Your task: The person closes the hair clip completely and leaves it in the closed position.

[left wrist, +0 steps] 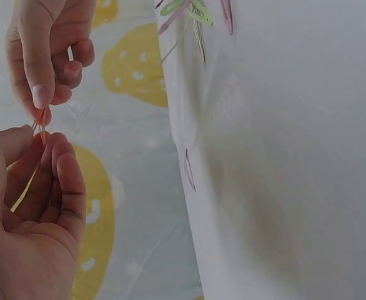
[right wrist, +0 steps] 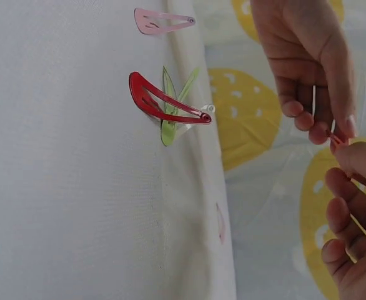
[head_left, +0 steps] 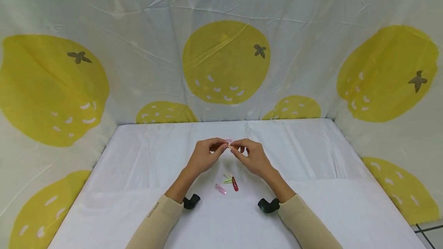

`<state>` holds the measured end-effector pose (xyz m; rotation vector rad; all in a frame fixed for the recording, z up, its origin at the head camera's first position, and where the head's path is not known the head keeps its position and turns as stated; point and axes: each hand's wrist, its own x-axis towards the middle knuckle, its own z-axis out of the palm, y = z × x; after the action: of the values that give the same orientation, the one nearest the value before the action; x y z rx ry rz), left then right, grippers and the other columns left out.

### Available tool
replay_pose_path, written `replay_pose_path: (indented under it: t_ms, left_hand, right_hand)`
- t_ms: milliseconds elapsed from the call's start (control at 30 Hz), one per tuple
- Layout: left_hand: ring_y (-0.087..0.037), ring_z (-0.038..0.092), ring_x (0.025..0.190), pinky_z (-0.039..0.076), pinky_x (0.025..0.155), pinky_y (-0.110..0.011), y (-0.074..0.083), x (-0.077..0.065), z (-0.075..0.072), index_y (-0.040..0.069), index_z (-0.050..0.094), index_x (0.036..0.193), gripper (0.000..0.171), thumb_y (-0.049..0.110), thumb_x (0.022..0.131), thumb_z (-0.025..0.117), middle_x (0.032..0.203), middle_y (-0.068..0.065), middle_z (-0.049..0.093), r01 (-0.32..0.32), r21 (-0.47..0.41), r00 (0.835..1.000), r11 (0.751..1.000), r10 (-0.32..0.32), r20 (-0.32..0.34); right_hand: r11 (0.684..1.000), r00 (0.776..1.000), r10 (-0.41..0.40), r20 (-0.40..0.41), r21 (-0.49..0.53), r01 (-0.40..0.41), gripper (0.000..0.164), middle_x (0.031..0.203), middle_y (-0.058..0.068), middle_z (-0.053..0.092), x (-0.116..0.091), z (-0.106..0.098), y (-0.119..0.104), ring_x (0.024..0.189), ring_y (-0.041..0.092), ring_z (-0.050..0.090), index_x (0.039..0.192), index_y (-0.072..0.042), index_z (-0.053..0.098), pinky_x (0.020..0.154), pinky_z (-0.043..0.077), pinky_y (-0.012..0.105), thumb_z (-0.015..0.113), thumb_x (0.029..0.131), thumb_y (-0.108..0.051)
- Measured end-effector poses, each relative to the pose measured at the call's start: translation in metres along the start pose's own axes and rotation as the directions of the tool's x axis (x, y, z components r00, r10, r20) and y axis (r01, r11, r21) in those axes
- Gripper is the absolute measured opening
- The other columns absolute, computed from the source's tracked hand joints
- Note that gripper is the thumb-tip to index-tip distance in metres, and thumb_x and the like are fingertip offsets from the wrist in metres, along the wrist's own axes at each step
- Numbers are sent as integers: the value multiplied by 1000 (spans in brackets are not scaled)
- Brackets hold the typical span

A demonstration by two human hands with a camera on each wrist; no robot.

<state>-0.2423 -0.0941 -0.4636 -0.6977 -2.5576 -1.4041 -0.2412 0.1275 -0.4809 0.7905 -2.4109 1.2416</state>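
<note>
Above the far half of the white table, both hands meet at a small orange snap hair clip [left wrist: 42, 128]. My left hand [head_left: 205, 156] pinches one end between thumb and index finger. From the other side, the right hand [head_left: 254, 158] grips it the same way, its remaining fingers loosely bent. Fingertips cover much of the clip. Nearer my body lie a red hair clip [right wrist: 170, 103], green clips [right wrist: 168, 128], a pale clip [head_left: 227, 175] and a pink clip [right wrist: 152, 22]. Another pink clip [right wrist: 220, 223] lies farther back, just beyond the hands in the head view.
A white cloth covers the table [head_left: 145, 164], with a fold running across it. Behind and at both sides hangs a white curtain [head_left: 145, 60] printed with yellow fruit. Black wrist cameras [head_left: 268, 205] sit at the sleeve cuffs. Floor tiles [head_left: 430, 233] show at lower right.
</note>
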Motion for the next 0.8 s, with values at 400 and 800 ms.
replay_pose_path:
  t_ms: [400,800]
  left_hand:
    - [-6,69,79,59,77,-24,-2,-1,-2,12,74,119,26,19,94,77,92,3,74,-47,17,998,999,46,33]
    - [-5,67,79,60,76,-26,-2,-2,-4,12,75,117,27,25,94,78,90,6,74,-115,74,993,991,111,50]
  right_hand:
    - [1000,1000,-11,13,-29,12,17,89,-5,71,0,-3,0,77,9,57,112,-17,78,65,52,34,74,97,-22]
    - [999,1000,-22,10,-33,23,15,92,-5,72,0,-6,1,80,9,60,110,-17,78,66,53,36,75,96,-20]
